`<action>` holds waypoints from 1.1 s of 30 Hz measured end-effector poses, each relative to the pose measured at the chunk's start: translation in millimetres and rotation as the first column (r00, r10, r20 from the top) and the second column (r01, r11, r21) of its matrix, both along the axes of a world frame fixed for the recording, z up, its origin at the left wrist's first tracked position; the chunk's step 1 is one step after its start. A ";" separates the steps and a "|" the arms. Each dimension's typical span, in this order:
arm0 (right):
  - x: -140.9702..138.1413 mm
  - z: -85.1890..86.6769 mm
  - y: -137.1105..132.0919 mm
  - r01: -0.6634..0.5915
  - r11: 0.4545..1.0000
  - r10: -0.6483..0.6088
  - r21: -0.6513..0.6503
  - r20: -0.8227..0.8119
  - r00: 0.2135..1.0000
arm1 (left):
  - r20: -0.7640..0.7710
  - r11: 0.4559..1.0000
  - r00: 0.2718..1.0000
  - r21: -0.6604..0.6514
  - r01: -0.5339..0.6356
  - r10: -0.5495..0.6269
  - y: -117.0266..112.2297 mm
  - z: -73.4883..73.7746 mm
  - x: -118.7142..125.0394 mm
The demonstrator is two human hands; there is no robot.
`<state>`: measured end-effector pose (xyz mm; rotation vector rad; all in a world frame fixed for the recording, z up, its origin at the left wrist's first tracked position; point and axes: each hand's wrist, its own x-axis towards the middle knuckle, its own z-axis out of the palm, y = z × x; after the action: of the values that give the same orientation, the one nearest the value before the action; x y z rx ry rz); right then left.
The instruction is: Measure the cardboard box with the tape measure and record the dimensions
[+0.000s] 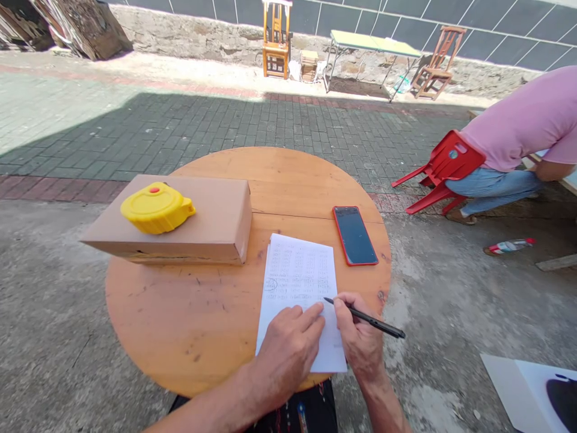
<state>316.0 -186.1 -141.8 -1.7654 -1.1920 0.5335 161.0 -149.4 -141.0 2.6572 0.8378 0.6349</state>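
Observation:
A white sheet of paper (300,264) lies on the round wooden table (189,325), with rows of handwriting over its upper half. My left hand (292,338) rests flat on the lower part of the paper, fingers stretched out and holding nothing. At the paper's right edge my right hand (360,337) grips a black pen (378,325), its tip pointing left just below the written rows. Whether the tip touches the paper I cannot tell. A phone with a red case (355,236) lies face up to the right of the paper.
On the table's left stands a cardboard box (216,210) with a yellow tape measure case (155,207) on top. A person in a pink shirt (523,114) sits on a red plastic chair (455,159) at right. A bottle (509,246) lies on the ground.

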 end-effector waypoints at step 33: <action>-1.3 1.4 -0.9 0.008 1.000 -0.008 -0.002 0.001 1.000 | -0.003 1.000 1.000 -0.024 -0.009 0.009 -0.6 -0.1 -0.9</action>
<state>314.8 -187.0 -140.4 -1.7715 -1.1846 0.5290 160.1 -150.0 -141.2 2.6353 0.8529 0.6191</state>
